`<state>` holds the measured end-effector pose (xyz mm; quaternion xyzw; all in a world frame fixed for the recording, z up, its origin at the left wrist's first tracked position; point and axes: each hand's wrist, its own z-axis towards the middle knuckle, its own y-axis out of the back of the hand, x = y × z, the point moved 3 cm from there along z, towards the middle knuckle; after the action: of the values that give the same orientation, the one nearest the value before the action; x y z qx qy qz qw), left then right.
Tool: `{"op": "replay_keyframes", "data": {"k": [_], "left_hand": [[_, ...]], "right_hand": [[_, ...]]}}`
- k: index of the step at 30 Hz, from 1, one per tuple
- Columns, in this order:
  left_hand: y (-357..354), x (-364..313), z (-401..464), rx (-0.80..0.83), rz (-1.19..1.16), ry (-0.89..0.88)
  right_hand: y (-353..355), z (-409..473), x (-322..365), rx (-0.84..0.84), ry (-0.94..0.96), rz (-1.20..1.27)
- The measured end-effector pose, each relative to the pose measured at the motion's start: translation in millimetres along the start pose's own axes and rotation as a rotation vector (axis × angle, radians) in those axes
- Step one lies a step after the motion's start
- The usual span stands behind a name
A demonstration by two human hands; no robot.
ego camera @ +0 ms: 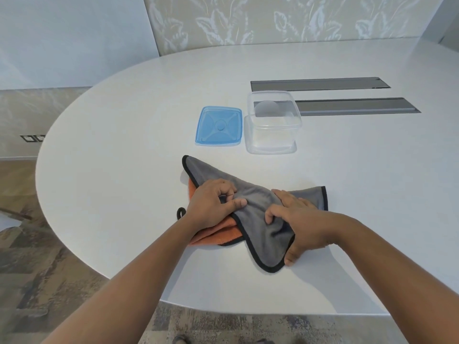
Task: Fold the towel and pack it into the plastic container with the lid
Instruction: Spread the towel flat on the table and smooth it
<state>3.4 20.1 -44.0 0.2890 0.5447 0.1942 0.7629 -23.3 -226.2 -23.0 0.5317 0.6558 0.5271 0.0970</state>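
grey and orange towel (258, 194) is looking soft, light and floppy; left hand (211, 207) and right hand (303, 219) are both pinching its bunched cloth, best held by the bound edges.

One towel (258, 197); one clear container (272, 125); one blue lid (219, 125); two hands, left hand (211, 207) and right hand (301, 219); two grey slots (320, 83) in one counter (124, 157).

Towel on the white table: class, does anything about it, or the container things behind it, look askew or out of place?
The grey and orange towel with black edging is folded unevenly: orange layers stick out under the left hand, and corners fan out beside the right hand. The clear plastic container and blue lid sit tidily apart.
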Motion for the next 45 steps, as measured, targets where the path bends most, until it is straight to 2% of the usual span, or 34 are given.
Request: {"op": "replay_keyframes", "data": {"k": [9, 12, 15, 18, 21, 23, 27, 32, 36, 39, 41, 45], "left_hand": [[4.2, 1.2, -5.8, 0.026, -0.187, 0.113], [3.9, 0.9, -7.1, 0.028, -0.222, 0.137], [6.4, -3.6, -10.1, 0.068, -0.272, 0.128], [5.8, -7.7, -9.9, 0.141, -0.172, 0.024], [-1.4, -5.2, -9.8, 0.182, 0.156, -0.006], [-2.7, -4.3, -8.8, 0.162, 0.215, -0.022], [1.3, -1.5, -2.4, 0.116, 0.100, 0.009], [8.4, -4.9, 6.0, 0.167, 0.174, 0.109], [18.4, -13.5, 21.0, 0.193, 0.160, 0.102], [26.8, -19.3, 29.3, 0.122, 0.275, 0.086], [32.3, -23.1, 31.6, -0.015, 0.357, 0.043], [28.8, -34.7, 19.4, -0.423, 0.501, -0.250]], "right_hand": [[5.7, 9.1, 7.5, -0.146, 0.083, 0.059], [17.0, 10.1, 4.6, -0.218, 0.113, 0.183], [33.8, 6.4, -0.2, -0.393, 0.069, 0.369], [40.4, 5.7, -7.4, -0.536, -0.045, 0.538], [33.2, 10.1, -17.7, -0.597, -0.141, 0.638], [26.9, 12.6, -24.3, -0.587, -0.191, 0.698], [23.5, 16.6, -33.5, -0.497, -0.234, 0.824], [21.9, 17.9, -31.3, -0.341, -0.269, 0.899], [16.4, 15.9, -27.0, -0.192, -0.271, 1.005], [17.2, 15.0, -23.5, -0.124, -0.254, 1.070], [20.3, 15.6, -26.3, -0.153, -0.248, 1.082], [29.1, 15.7, -40.3, -0.398, -0.260, 1.087]]}}
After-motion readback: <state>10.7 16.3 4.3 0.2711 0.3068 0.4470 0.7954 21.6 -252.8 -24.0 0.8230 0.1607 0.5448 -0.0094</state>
